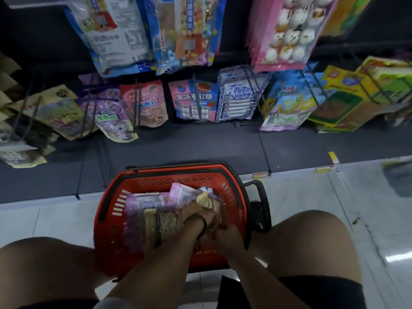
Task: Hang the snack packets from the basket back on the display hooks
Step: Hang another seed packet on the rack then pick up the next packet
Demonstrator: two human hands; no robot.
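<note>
A red shopping basket (104, 210) stands on the floor between my knees, holding several snack packets. Among them are a pink one (182, 194), a lilac one (147, 202) and a tan one (165, 224). My left hand (196, 214), a black band on its wrist, reaches into the basket and grips a pale yellow packet (207, 201). My right hand (228, 235) is down in the basket beside it, its fingers blurred among the packets. Display hooks (197, 94) carry hanging packets in front of me.
A lower row of packets hangs above the dark shelf base (200, 148), including a pink and blue candy bag (194, 101). Larger bags (182, 32) hang overhead. The basket's black handle (260, 197) sticks out right. White floor tiles lie on both sides.
</note>
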